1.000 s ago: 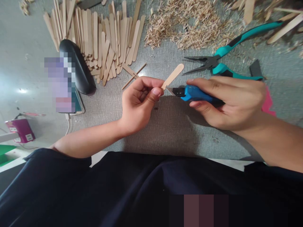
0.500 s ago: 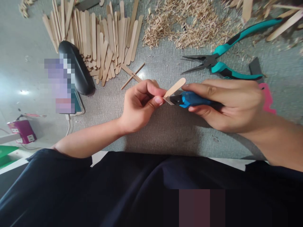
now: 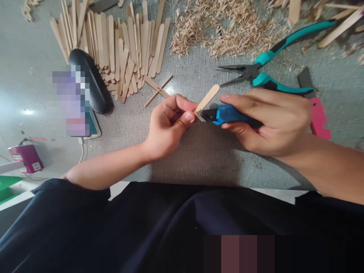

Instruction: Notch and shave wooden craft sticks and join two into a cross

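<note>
Between the thumb and fingers of my left hand [image 3: 167, 127] is one end of a wooden popsicle stick [image 3: 209, 96]. Its rounded free end slants up to the right. My right hand [image 3: 270, 119] is closed round a blue-and-black utility knife [image 3: 229, 114]. The knife's short blade [image 3: 200, 115] lies against the stick, close to my left thumb and fingertips. Just beyond my left hand, two crossed sticks [image 3: 159, 89] rest on the table; my hand hides part of one.
A pile of popsicle sticks [image 3: 113, 45] lies at the back left, beside a black case [image 3: 91, 81] and a phone [image 3: 74, 102]. Wood chips [image 3: 222, 26] cover the back. Teal pliers [image 3: 251, 72] and a pink piece [image 3: 320, 119] lie near my right hand. A purple box [image 3: 30, 158] stands left.
My right hand and the knife have shifted slightly left and up. The stick's free end has tilted up and to the left, while my left hand has barely moved.
</note>
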### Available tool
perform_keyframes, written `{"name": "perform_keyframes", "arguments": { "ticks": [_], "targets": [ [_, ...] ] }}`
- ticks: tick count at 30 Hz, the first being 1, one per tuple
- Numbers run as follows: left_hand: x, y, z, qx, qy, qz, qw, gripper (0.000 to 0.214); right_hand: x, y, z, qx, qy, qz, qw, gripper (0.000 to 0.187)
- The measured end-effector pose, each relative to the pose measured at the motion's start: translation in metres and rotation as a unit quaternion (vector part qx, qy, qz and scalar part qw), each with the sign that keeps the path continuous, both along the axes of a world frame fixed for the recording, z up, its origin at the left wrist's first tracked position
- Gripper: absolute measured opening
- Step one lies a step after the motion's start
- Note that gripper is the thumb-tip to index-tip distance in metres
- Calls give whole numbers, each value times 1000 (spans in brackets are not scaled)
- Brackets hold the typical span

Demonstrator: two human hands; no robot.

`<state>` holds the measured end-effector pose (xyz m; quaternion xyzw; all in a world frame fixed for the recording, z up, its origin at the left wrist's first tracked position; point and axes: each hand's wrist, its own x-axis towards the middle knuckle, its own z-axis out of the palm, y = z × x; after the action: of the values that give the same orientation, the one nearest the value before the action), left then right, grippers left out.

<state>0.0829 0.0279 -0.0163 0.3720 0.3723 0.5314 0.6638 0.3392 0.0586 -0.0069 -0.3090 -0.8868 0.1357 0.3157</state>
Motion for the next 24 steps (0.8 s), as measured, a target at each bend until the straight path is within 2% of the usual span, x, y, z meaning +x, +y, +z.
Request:
{"name": "perform_keyframes", "arguments": {
  "ticks": [4,9,19,24],
  "targets": [
    [1,1,5,-32,16,-1,999,56,2,4,-5,29,-5,-9,1000,51],
    [1,1,10,-47,6,-5,999,56,6,7,-10,76,1,-28,997,63],
    [3,0,3,-34,18,23,999,56,3,4,-4,15,10,-16,1000,51],
    [2,2,4,-31,31,23,999,57,1,6,2,-52,21,9,998,40]
  ]
}}
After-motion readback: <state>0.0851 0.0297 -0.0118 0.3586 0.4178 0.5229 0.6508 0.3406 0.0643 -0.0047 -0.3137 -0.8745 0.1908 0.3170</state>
